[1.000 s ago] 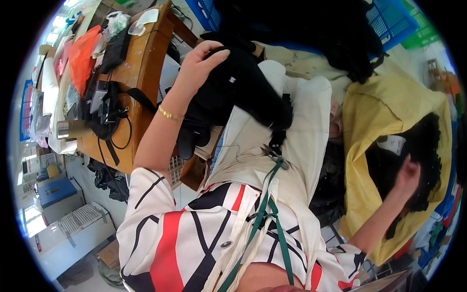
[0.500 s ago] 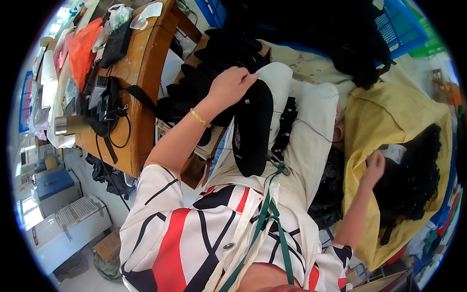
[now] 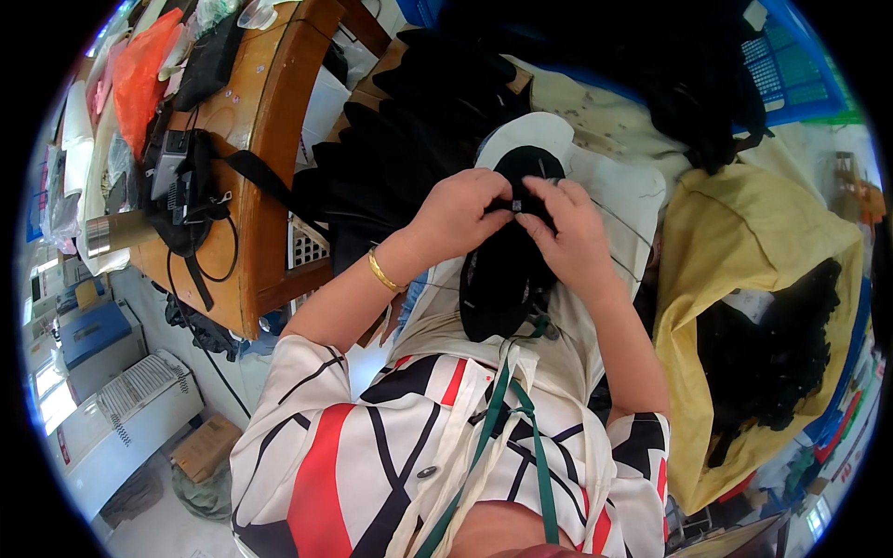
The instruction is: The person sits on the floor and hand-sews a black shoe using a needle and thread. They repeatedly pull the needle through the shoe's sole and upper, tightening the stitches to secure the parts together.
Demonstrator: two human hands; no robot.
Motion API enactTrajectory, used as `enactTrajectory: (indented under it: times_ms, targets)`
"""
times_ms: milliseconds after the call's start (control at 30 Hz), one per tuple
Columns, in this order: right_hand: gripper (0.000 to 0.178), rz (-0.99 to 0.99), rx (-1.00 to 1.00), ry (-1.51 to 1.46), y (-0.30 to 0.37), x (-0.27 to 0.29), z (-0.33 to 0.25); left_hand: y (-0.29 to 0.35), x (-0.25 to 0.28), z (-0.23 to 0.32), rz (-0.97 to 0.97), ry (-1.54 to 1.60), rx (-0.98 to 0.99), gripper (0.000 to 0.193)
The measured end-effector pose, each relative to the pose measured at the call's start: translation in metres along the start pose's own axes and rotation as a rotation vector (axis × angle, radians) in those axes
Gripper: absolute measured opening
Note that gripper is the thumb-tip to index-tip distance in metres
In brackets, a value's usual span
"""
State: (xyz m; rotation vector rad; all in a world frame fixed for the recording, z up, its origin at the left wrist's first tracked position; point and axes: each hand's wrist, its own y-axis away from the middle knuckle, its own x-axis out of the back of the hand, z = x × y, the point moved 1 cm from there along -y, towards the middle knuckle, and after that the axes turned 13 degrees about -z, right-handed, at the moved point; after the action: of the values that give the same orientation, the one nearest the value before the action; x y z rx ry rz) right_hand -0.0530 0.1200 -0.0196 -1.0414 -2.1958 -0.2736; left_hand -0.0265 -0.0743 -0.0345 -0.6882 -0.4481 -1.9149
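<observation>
A long black slipper-shaped piece (image 3: pixel 498 302) lies lengthwise over my lap, its rounded far end on the white cloth (image 3: pixel 614 186) that covers my legs. My left hand (image 3: pixel 462 212), with a gold bracelet at its wrist, pinches the piece's upper middle from the left side. From the right, my right hand (image 3: pixel 572 228) grips the same spot, thumb and forefinger close to the left fingertips. A tiny pale square (image 3: pixel 517 205) shows between the two hands. What the fingertips do under the black fabric is hidden.
Several similar black pieces (image 3: pixel 391 153) are piled beyond my left forearm. A wooden table (image 3: pixel 251 121) with a black bag (image 3: pixel 191 200) stands left. At right, a yellow sack (image 3: pixel 684 372) holds black items. A blue crate (image 3: pixel 791 70) of black material sits at the far side.
My right hand has come from the yellow sack to the black piece. My left hand has moved nearer, off the far end, and now meets it at the upper middle.
</observation>
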Motion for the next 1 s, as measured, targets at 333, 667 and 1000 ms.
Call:
enactTrajectory:
  times_ms: [333, 667, 1000]
  targets:
    - [0.018, 0.097, -0.051, 0.160, 0.012, -0.025, 0.007, 0.000, -0.010, -0.003, 0.070, -0.117, -0.116, 0.023]
    - [0.022, -0.215, -0.442, -0.319, 0.023, -0.012, 0.012, -0.021, 0.000, -0.012, -0.067, 0.237, 0.132, 0.014]
    - [0.020, 0.182, -0.254, 0.513, 0.032, 0.005, 0.013, -0.012, -0.005, 0.011, -0.055, -0.310, -0.136, 0.036]
